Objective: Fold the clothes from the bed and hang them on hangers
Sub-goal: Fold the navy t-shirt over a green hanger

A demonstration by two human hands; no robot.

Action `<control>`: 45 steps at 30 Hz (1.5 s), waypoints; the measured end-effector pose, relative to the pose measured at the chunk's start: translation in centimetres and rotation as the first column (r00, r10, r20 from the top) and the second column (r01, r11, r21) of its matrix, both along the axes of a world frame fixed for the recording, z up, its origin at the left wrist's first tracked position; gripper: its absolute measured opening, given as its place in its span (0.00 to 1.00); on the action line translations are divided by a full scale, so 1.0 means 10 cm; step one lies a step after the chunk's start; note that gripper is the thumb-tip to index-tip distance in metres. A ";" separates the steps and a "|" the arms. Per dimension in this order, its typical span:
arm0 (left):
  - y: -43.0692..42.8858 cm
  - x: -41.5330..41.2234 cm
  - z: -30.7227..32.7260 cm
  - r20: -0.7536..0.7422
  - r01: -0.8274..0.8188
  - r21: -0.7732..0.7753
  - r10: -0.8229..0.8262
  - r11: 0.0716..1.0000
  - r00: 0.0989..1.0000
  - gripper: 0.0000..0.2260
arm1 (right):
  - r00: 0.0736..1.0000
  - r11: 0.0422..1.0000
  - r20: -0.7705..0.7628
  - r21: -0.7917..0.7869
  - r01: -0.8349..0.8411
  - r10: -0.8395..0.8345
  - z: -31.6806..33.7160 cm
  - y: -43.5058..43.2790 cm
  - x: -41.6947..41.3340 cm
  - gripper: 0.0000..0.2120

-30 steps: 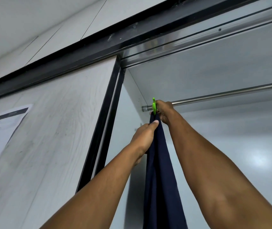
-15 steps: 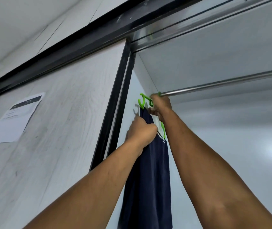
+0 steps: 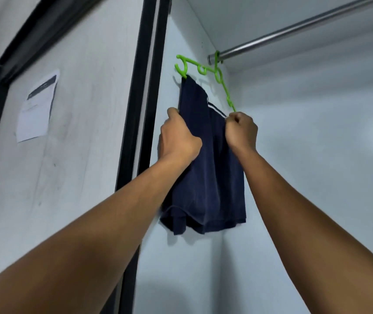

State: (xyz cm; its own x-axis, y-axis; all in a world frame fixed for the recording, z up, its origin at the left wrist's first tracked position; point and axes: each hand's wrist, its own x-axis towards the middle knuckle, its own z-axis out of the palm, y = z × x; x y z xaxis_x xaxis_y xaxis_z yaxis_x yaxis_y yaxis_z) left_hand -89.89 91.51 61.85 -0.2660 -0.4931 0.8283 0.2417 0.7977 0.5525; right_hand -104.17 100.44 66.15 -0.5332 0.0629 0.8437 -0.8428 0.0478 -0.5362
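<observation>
A bright green plastic hanger (image 3: 217, 74) hangs by its hook from the left end of the steel wardrobe rail (image 3: 294, 29). A folded dark navy garment (image 3: 212, 173) with a thin white stripe near its top is draped over the hanger and hangs against the wardrobe's side wall. My left hand (image 3: 176, 139) grips the garment's left edge. My right hand (image 3: 241, 130) pinches its upper right edge just below the hanger's lower right end. The hanger's lower bar is hidden by the cloth.
A black-framed sliding door (image 3: 142, 91) stands left of the opening, with a printed paper sheet (image 3: 37, 107) stuck on the grey panel beside it. The rail runs off to the upper right with nothing else on it. Pale wardrobe walls lie behind.
Both hands have dropped from the hook and rail down onto the garment. The hanger now hangs on the rail by itself, turned to show its face, and the garment is spread wider.
</observation>
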 end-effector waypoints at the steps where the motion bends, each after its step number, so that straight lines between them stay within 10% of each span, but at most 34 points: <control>1: 0.03 0.01 -0.06 0.003 -0.020 -0.008 0.020 1.000 1.000 0.30 | 0.999 1.000 0.030 0.002 -0.019 0.019 -0.13 0.01 -0.01 0.14; 13: 0.41 0.66 -0.99 0.035 -0.188 -0.262 0.204 0.947 0.978 0.32 | 0.987 0.997 0.147 -0.066 -0.051 0.060 -1.42 0.19 1.04 0.24; 31: -0.28 4.42 -2.35 0.208 -0.334 -0.488 0.479 0.807 0.853 0.16 | 0.964 0.976 0.162 0.018 -0.218 0.212 -2.83 -0.64 4.72 0.18; 38: -0.99 6.23 -2.84 0.306 -0.602 -0.417 0.729 0.681 0.612 0.15 | 0.821 0.815 0.194 0.129 -0.564 0.537 -3.45 -1.69 6.42 0.16; 45: -1.44 7.86 -3.72 0.554 -0.810 -0.358 0.804 0.464 0.215 0.16 | 0.514 0.456 0.306 0.244 -0.856 0.801 -4.44 -2.62 7.98 0.15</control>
State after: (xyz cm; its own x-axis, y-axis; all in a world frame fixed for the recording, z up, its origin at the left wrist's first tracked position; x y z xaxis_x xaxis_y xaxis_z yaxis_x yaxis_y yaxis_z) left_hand -11.31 77.12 24.61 -0.1092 -0.7508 0.6515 -0.8956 0.3586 0.2631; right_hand -24.37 74.29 21.78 -0.2805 -0.7255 0.6285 -0.5043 -0.4457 -0.7396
